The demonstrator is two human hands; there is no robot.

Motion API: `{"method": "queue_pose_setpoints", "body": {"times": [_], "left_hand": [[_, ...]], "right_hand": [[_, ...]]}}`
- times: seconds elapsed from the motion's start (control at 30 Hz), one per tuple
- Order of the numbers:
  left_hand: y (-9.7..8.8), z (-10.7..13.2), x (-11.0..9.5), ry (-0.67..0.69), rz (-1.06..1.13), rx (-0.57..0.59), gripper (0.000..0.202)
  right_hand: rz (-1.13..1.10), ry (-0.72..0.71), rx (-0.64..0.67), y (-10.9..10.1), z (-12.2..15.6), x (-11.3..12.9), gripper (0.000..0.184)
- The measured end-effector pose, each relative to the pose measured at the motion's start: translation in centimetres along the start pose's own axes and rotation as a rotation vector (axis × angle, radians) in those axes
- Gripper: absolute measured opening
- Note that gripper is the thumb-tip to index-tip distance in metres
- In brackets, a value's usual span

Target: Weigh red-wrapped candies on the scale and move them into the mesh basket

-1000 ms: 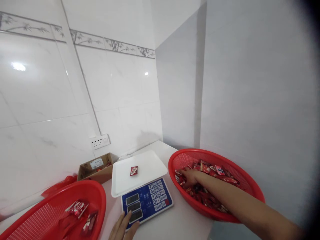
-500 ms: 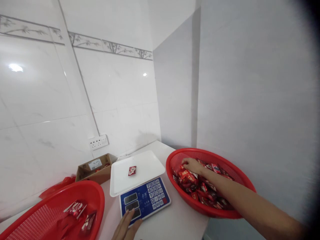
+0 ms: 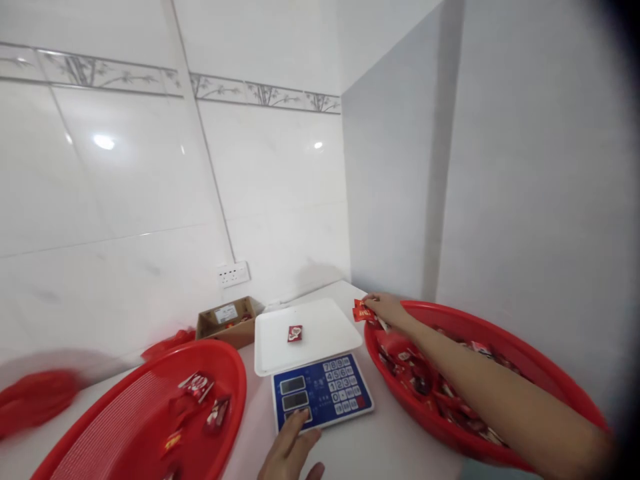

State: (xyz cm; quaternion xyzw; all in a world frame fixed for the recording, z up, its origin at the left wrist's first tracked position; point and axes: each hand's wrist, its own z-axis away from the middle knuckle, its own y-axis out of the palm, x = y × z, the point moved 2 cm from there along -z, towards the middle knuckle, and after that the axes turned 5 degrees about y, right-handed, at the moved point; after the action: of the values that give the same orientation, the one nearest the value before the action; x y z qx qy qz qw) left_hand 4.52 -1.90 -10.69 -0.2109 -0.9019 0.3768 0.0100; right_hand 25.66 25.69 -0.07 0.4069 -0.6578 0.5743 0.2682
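My right hand is closed on a small red packet, held above the left rim of the red basket full of red packets. A white weighing scale with a blue keypad stands in the middle, with one red packet on its white tray. My left hand rests flat on the table with fingertips on the scale's front edge, fingers apart.
A second red basket at the left holds a few red packets. A small cardboard box stands behind it by the tiled wall, near a wall socket. Red plastic lies at the far left.
My right hand has risen out of the packets in the right basket with one packet and moved left over the rim toward the scale. The view has shifted to the left.
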Motion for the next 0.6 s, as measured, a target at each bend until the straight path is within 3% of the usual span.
{"method": "queue_pose_setpoints", "body": {"times": [0.17, 0.3, 0.4, 0.6], "left_hand": [[-1.3, -0.1, 0.1, -0.148, 0.133, 0.029, 0.026], [-1.7, 0.1, 1.1, -0.236, 0.225, 0.001, 0.025], [-1.3, 0.5, 1.9, -0.255, 0.281, -0.05, 0.024], [0.1, 1.3, 1.6, -0.276, 0.39, -0.211, 0.018]], "right_hand": [[0.015, -0.032, 0.087, 7.1, -0.2, 4.1, 0.016], [0.035, -0.005, 0.127, 11.1, 0.0, 5.0, 0.015], [0.046, 0.021, 0.144, 12.2, -0.1, 4.8, 0.015], [0.051, 0.06, 0.179, 11.7, -0.7, 5.0, 0.023]]}}
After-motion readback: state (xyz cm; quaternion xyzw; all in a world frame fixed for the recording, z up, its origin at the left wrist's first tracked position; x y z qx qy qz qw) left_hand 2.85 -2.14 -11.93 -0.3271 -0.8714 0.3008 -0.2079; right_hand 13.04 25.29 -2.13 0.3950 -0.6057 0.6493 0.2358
